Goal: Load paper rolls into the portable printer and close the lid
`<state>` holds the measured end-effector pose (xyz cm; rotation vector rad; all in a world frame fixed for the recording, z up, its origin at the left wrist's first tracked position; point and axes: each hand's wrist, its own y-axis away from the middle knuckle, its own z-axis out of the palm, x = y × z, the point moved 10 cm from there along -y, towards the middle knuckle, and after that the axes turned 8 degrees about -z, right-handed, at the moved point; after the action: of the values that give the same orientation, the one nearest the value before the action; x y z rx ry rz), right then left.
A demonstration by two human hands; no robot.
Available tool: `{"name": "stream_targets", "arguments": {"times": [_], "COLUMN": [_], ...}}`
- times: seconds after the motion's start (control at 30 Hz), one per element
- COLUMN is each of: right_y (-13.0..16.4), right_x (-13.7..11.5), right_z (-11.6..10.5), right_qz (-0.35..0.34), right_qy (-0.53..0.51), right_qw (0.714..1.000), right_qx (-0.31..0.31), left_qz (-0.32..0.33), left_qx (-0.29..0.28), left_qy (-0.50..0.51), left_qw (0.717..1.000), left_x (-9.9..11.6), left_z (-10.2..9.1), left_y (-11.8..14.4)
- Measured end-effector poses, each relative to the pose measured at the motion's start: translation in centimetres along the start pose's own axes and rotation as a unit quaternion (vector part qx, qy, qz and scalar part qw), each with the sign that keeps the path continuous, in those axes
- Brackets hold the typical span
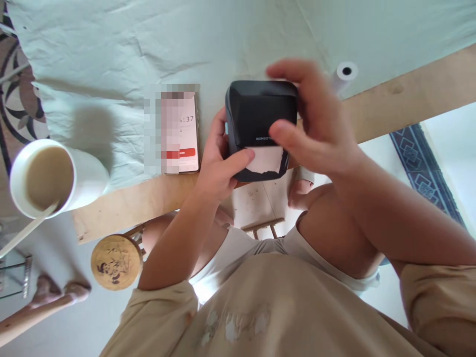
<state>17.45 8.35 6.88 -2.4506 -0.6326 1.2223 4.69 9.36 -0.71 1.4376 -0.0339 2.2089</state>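
A black label printer [260, 111] with NIIMBOT lettering is held above the near edge of the table. My left hand [225, 163] grips it from the left side, thumb on the front beside a white paper strip [267, 161] with a torn edge. My right hand [322, 116] is at the printer's right side, somewhat blurred, with thumb and fingers spread apart. Its thumb lies over the front near the lettering; whether it touches I cannot tell. A roll of white paper [344, 79] stands behind my right hand.
Left of the printer lies a phone [188, 134], partly pixelated. A white cup [87, 176] of brown drink with a spoon [28, 230] stands at the far left. Pale green cloth [122, 39] covers the wooden table [394, 84]. A round stool [116, 262] and another person's feet [61, 292] are below.
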Motion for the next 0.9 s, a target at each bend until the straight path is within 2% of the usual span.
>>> {"name": "stream_targets", "arguments": {"times": [0.1, 0.2, 0.33, 0.47, 0.6, 0.77, 0.9], "right_y": [-0.1, 0.0, 0.3, 0.1, -0.1, 0.1, 0.1], "right_x": [-0.8, -0.3, 1.3, 1.8, 1.9, 1.9, 0.4], "right_z": [0.6, 0.9, 1.3, 1.4, 1.9, 1.8, -0.1], "right_qz": [-0.041, -0.021, 0.04, 0.02, -0.002, 0.0, -0.053], "right_qy": [0.018, -0.03, -0.121, -0.155, -0.109, -0.056, -0.015], "right_qw": [0.999, 0.999, 0.992, 0.988, 0.994, 0.998, 0.998], "right_qx": [-0.009, -0.011, -0.001, 0.006, -0.022, -0.037, 0.01], "left_qz": [0.003, 0.011, 0.015, 0.009, 0.003, 0.004, -0.018], "left_qx": [0.006, 0.038, 0.008, 0.025, 0.029, 0.031, 0.047], "left_qy": [0.007, 0.017, 0.034, 0.02, 0.019, 0.067, 0.074], "left_qw": [1.0, 0.999, 0.999, 0.999, 0.999, 0.997, 0.996], "left_x": [0.1, 0.4, 0.4, 0.4, 0.4, 0.3, -0.2], "left_z": [0.2, 0.2, 1.0, 0.4, 0.1, 0.0, -0.1], "left_y": [0.2, 0.4, 0.4, 0.4, 0.4, 0.0, -0.4]}}
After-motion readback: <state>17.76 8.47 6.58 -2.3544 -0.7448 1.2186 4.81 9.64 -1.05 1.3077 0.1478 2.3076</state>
